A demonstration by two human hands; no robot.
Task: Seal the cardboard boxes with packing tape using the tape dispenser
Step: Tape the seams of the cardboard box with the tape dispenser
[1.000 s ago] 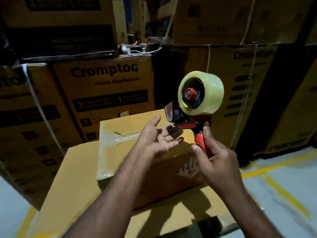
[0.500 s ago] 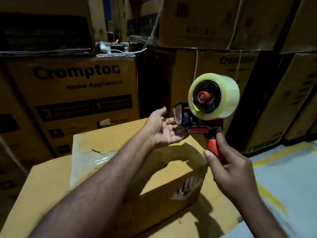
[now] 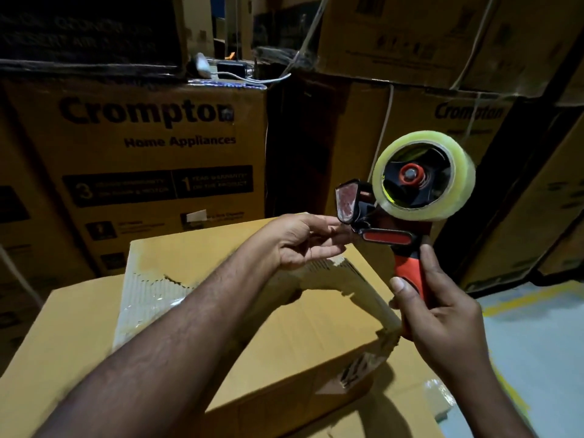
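From my remote seat I see the right hand [image 3: 442, 314] wrapped around the red handle of the tape dispenser [image 3: 387, 238], holding it upright in the air just past the far right corner of a small cardboard box [image 3: 284, 336]. A roll of clear tape [image 3: 458, 184] sits on the dispenser's hub, turned side-on toward me. The left hand [image 3: 300, 241] reaches across the small box with its fingers loosely curled and their tips drawn together at the dispenser's front, under the clear flap; I cannot tell whether they pinch the tape end or only touch the tool. The small box lies on the top of a bigger box [image 3: 69, 336], close to its far edge, and wrinkled old tape [image 3: 142, 298] covers the small box's left edge. Behind stands a wall of stacked cartons; 1 of them [image 3: 142, 159] reads "Crompton Home Appliances". White cables [image 3: 252, 79] lie on its top edge. At the right, pale floor [image 3: 537, 343] shows a yellow line [image 3: 518, 303]. The room is dim.
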